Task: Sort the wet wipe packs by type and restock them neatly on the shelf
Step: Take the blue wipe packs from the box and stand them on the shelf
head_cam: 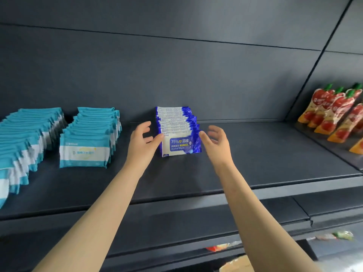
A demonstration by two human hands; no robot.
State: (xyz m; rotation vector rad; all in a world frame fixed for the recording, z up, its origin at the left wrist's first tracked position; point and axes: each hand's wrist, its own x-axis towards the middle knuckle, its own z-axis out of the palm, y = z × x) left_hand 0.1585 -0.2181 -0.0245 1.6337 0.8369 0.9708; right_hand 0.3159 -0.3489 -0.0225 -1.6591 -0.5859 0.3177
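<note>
Head view: far out to the left of the fingers of the left hand (142, 138), a long row of teal-and-white wipe packs (23, 138) stands on edge on the shelf (265, 152). It runs from near the back wall (176, 75) toward the front lip and is cut off by the frame's left side. Closer to those fingers stands a second teal row (90, 138), shorter, its front pack facing the camera. A strip of bare shelf separates it from the back of the left hand.

The left hand's fingers are loosely spread and released, clasping nothing. Only the thumb tip touches the left edge of the front pack in the row of blue alcohol wipe packs (177, 130). That row stands upright between the two hands, from the back wall forward, its upper edges slightly staggered.

The right hand (217, 142) mirrors the left. Its fingers are relaxed and gently curved, and the thumb tip meets the front pack's right edge.

Ahead of both thumbs, bare shelf reaches to the front lip. Right of the right-hand fingers, a wide stretch of dark shelf lies open as far as the seam with the adjoining bay. There, well apart from the hands, red sauce pouches (334, 114) stand in rows.
</note>
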